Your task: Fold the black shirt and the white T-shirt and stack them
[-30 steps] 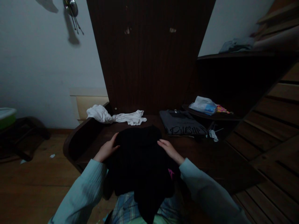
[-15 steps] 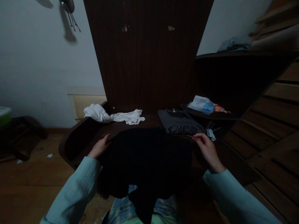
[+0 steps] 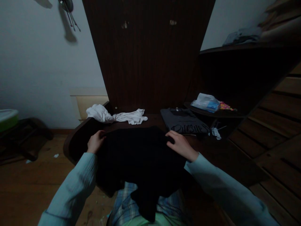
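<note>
A black garment (image 3: 136, 157) lies spread over the dark wooden surface in front of me, its lower part hanging down over my lap. It is too dark to tell what kind of garment it is. My left hand (image 3: 96, 142) pinches its far left corner. At the far right edge, my right hand (image 3: 180, 145) has thumb and fingers curled around the dark cloth. Just beyond my right hand is a folded dark grey T-shirt (image 3: 184, 121) with black lettering. A crumpled white cloth (image 3: 129, 116) lies behind the garment on the left, partly over the raised side.
A tissue pack (image 3: 205, 103) rests on a small corner shelf at right, above a crumpled wrapper (image 3: 215, 133). Wooden slats (image 3: 275, 116) stand at far right. On the left, a green container (image 3: 8, 120) sits on a dark stool (image 3: 25, 138).
My right hand has moved left, from beside the grey T-shirt's near right corner to the black garment's edge. My left hand has shifted slightly left and up. The camera view has turned a little.
</note>
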